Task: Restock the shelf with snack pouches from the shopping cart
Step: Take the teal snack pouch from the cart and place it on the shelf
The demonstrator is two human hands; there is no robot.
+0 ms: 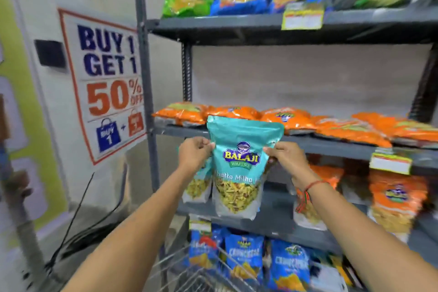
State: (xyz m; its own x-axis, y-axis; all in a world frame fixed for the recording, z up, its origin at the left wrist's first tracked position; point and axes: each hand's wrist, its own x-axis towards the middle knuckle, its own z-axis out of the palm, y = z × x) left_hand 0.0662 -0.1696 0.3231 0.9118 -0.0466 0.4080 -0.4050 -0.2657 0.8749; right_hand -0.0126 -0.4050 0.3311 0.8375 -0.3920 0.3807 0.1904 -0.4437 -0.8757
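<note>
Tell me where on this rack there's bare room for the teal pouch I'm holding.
Best bet looks like the third shelf: bare grey between the standing teal pouch at its left end and the orange pouches to the right. The shelf above is covered edge to edge with flat orange packs. The top shelf is packed too.

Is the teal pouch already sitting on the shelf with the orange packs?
No, both hands, left hand and right hand, hold the teal pouch upright in front of the shelf, below the orange packs.

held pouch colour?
Teal pouch, clear lower window showing yellow snack; head view.
</note>
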